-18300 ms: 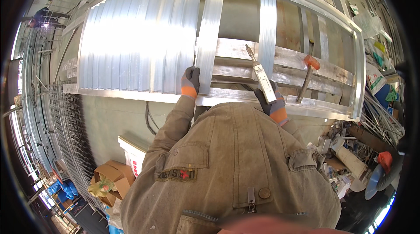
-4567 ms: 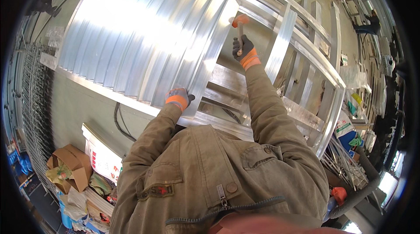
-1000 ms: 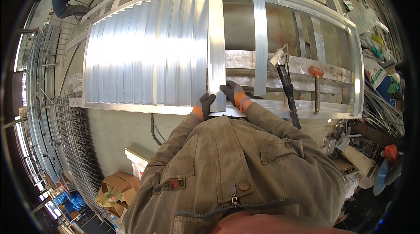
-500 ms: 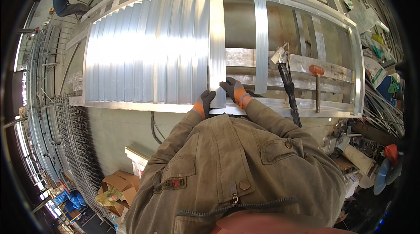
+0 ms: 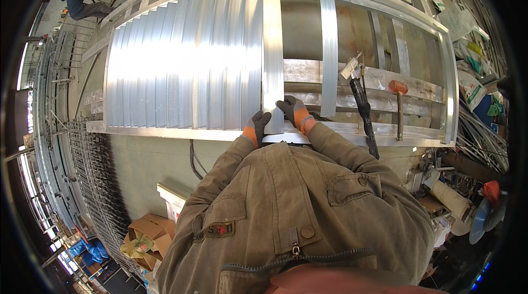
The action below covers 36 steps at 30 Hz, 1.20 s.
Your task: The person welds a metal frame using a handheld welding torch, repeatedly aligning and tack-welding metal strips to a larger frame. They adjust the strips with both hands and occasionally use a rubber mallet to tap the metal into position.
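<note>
Both of my hands, in grey and orange work gloves, are at the near end of a long shiny metal slat (image 5: 273, 57). My left hand (image 5: 257, 127) pinches its left edge, fingers closed. My right hand (image 5: 295, 112) grips the right edge a little farther up. The slat lies across a metal frame (image 5: 209, 136), just right of a row of overlapping slats (image 5: 187, 68) that fills the frame's left part. The undersides of my fingers are hidden. Farther right, another loose slat (image 5: 328, 46) lies across the frame, touched by neither hand.
A mallet with an orange head (image 5: 398, 87) and a black-wrapped tool (image 5: 361, 101) rest on the frame's right side. Cardboard boxes (image 5: 151, 233) stand below left. Metal racks (image 5: 91, 167) line the left, where another person (image 5: 82, 0) sits. Clutter (image 5: 445, 189) lies at lower right.
My hands keep their hold, and the slat has barely shifted. At the far upper left, the other person's arm and body have moved slightly.
</note>
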### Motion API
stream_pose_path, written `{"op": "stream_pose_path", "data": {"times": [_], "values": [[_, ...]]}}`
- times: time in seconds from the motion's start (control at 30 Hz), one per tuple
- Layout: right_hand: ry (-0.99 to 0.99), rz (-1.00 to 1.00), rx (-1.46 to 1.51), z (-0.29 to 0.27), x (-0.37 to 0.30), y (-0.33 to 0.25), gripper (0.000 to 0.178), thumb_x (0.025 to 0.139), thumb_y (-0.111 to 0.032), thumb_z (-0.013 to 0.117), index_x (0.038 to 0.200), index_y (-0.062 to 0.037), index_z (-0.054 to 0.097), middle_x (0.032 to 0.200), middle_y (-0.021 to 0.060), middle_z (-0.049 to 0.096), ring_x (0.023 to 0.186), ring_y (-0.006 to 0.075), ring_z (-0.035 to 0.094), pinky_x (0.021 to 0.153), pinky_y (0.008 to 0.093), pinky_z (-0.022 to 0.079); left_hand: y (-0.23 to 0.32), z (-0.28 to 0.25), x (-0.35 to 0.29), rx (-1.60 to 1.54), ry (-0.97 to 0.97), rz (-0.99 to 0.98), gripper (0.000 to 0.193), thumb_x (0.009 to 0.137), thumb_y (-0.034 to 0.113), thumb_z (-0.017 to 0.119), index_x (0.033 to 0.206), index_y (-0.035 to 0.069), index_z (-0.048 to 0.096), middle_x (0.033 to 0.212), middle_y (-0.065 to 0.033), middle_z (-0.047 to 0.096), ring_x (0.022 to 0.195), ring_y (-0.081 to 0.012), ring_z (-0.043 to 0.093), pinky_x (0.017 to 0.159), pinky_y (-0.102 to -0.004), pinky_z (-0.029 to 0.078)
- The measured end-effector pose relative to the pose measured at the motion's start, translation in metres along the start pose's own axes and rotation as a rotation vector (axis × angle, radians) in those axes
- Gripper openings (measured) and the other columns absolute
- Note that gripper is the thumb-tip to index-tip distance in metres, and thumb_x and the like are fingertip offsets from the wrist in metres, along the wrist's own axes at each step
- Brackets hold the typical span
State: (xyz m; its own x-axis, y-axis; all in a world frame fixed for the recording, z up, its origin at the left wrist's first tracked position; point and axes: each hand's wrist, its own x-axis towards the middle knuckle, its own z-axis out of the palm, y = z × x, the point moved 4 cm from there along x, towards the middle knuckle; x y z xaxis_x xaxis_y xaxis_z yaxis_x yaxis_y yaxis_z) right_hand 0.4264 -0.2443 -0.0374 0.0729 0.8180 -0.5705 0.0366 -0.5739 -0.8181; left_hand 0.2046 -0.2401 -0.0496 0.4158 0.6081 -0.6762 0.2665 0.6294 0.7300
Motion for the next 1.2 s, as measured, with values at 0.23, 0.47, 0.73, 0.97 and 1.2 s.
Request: {"op": "stream_pose_path", "data": {"times": [0.23, 0.47, 0.73, 0.97, 1.2], "values": [[0.030, -0.007, -0.036, -0.001, 0.004, 0.005, 0.058, 0.100, -0.042, 0.079, 0.133, 0.0054, 0.073, 0.107, 0.0187, 0.079, 0.088, 0.0251, 0.073, 0.077, 0.0407, 0.059, -0.007, 0.003, 0.002, -0.089, 0.134, -0.033, 0.085, 0.105, 0.048, 0.071, 0.161, -0.010, 0.046, 0.163, -0.0264, 0.055, 0.148, -0.0343, 0.055, 0.121, -0.0433, 0.047], [0.019, 0.005, -0.022, -0.002, 0.003, 0.002, 0.059, 0.100, -0.043, 0.080, 0.134, 0.0054, 0.073, 0.107, 0.0185, 0.080, 0.088, 0.0246, 0.073, 0.077, 0.0407, 0.059, -0.025, -0.011, 0.012, 0.487, 0.084, 0.266, 0.065, 0.102, 0.024, 0.075, 0.161, 0.007, 0.054, 0.160, -0.0327, 0.055, 0.148, -0.0427, 0.057, 0.118, -0.0487, 0.051], [0.004, 0.065, 0.123, 0.000, -0.007, -0.002, 0.058, 0.102, -0.044, 0.078, 0.134, 0.0037, 0.073, 0.119, 0.0157, 0.079, 0.101, 0.0233, 0.072, 0.088, 0.0381, 0.059, -0.032, -0.018, 0.015, 0.247, 0.125, 0.178, 0.067, 0.099, 0.028, 0.079, 0.159, 0.012, 0.056, 0.157, -0.0302, 0.058, 0.140, -0.0453, 0.062, 0.114, -0.0492, 0.053], [-0.169, -0.145, -0.486, -0.006, -0.034, 0.024, 0.065, 0.098, -0.058, 0.075, 0.131, -0.0018, 0.076, 0.122, 0.0253, 0.080, 0.115, 0.0416, 0.075, 0.101, 0.0471, 0.056, 0.030, -0.015, 0.000, 0.448, 0.022, 0.050, 0.069, 0.100, 0.054, 0.076, 0.136, -0.005, 0.070, 0.112, -0.0204, 0.077, 0.097, -0.0284, 0.072, 0.085, -0.0442, 0.057], [-0.265, 0.014, -0.382, 0.000, -0.036, 0.048, 0.064, 0.103, -0.056, 0.069, 0.128, 0.0019, 0.079, 0.123, 0.0264, 0.080, 0.113, 0.0405, 0.075, 0.101, 0.0437, 0.056, 0.052, -0.027, 0.039, 0.395, 0.094, -0.038, 0.049, 0.096, 0.046, 0.085, 0.110, 0.000, 0.077, 0.082, -0.0055, 0.072, 0.071, -0.0149, 0.062, 0.066, -0.0329, 0.051]]}}
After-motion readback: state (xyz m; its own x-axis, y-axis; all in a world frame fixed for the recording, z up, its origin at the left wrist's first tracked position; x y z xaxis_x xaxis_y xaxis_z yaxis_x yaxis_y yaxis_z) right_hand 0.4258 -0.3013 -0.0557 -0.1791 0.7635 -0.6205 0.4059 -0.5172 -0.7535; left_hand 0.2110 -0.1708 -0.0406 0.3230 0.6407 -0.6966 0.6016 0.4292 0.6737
